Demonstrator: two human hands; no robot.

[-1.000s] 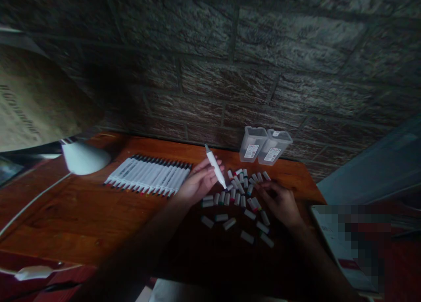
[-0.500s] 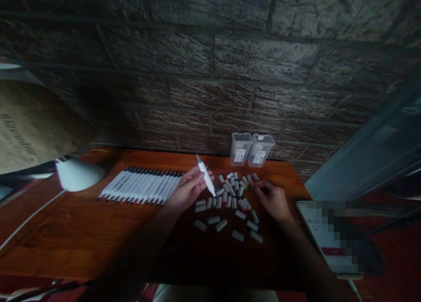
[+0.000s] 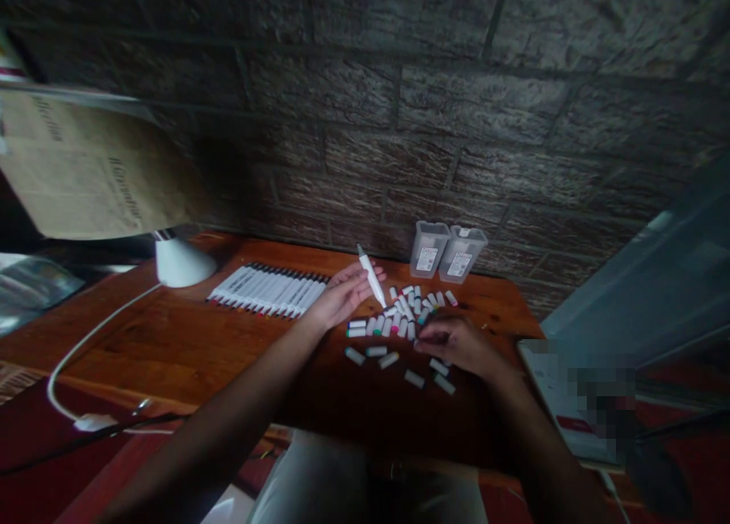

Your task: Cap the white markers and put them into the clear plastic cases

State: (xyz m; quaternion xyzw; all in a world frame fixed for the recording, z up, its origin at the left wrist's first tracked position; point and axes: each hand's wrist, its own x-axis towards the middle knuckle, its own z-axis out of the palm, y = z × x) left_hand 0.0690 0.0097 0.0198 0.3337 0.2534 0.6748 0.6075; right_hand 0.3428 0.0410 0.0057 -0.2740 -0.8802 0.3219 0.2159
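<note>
My left hand (image 3: 344, 294) is closed round an uncapped white marker (image 3: 372, 279), held tilted above the table with its grey tip pointing up and away. Loose white marker caps (image 3: 395, 325) with coloured ends lie scattered to the right of that hand and below it. My right hand (image 3: 453, 341) is low over the right side of these caps, its fingers curled and the thumb and fingertips close together at a cap. What they grip, if anything, is hidden. Left of my left hand, several white markers (image 3: 274, 288) lie side by side in a row.
Two clear plastic containers (image 3: 430, 250) with labels stand by the brick wall (image 3: 353, 159). A lamp with a white base (image 3: 182, 264) and a brown paper shade (image 3: 96, 166) is at the left, its cable (image 3: 74, 334) crossing the wooden table (image 3: 228, 357). A pale board (image 3: 553, 387) sits at the right.
My right hand has moved left and nearer to me, from the far right caps to the middle of the spread. My left hand still holds the marker. The view has shifted.
</note>
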